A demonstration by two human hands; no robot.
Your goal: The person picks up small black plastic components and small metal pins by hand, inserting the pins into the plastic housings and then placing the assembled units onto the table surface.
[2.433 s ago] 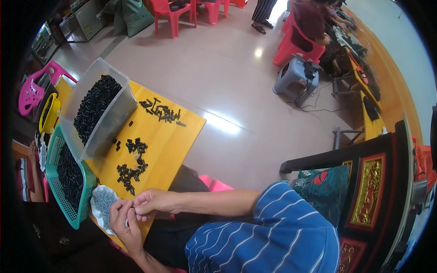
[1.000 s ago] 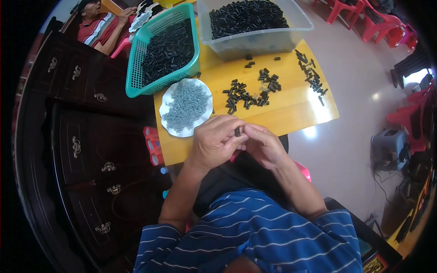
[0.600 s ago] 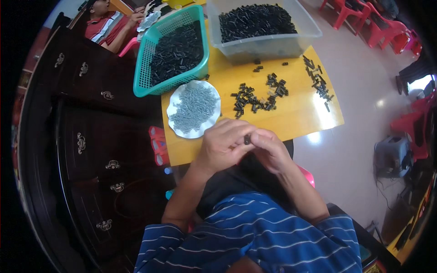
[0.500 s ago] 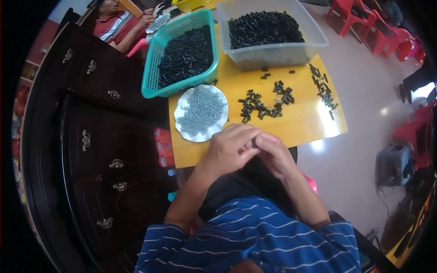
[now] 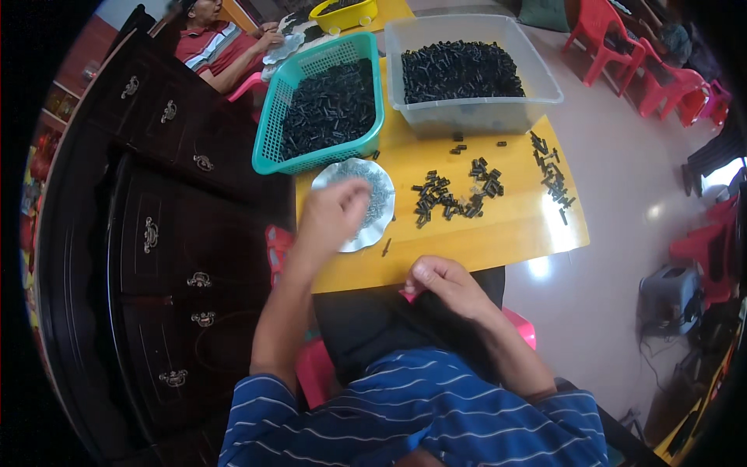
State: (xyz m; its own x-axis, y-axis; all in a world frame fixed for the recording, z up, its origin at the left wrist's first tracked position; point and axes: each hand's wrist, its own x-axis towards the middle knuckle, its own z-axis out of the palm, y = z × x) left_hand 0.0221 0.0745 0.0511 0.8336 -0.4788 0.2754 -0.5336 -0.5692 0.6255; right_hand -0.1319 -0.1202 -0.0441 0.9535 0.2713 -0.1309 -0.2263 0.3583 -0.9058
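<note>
Yellow table [image 5: 498, 233], teal basket [image 5: 327, 109], clear bin [image 5: 475, 117], white plate [image 5: 381, 187], scattered black parts [image 5: 459, 194]

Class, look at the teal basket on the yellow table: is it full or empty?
Nearly full: the teal basket holds a heap of small black pieces covering its floor, close to the rim.

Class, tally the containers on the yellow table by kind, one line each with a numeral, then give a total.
Teal mesh basket: 1
Clear plastic tub: 1
Yellow bowl: 1
White scalloped dish, under the left hand: 1
Total: 4
</note>
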